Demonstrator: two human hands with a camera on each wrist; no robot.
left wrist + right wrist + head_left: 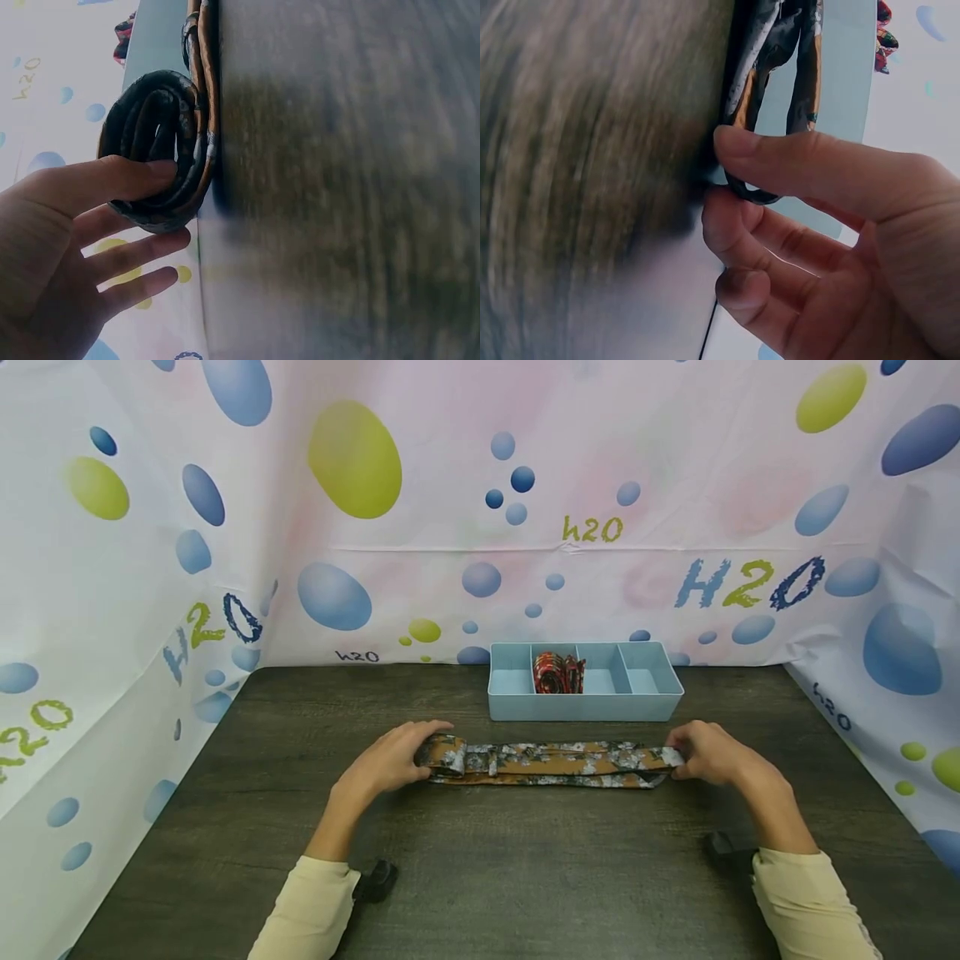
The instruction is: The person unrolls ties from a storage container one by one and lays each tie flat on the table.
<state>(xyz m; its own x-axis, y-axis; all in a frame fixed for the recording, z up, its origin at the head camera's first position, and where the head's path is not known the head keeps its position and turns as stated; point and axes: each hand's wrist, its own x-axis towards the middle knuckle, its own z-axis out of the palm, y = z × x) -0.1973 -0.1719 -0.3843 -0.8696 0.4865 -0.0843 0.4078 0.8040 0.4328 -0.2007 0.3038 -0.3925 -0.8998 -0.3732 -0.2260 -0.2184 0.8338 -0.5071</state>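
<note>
A brown necktie with a grey and white floral pattern lies folded lengthwise across the table, its left end wound into a roll. My left hand holds that roll from the side. The left wrist view has the thumb across the coil's edge, the index finger partly hidden behind it and the other fingers spread. At the far end, my right hand pinches the tie's folded loop between thumb and fingers. Layers of the tie stand slightly apart near this loop in the right wrist view.
Behind the tie stands a light blue divided box. A rolled red patterned tie sits in its second compartment from the left. The dark wooden table meets a white printed curtain at the back and sides.
</note>
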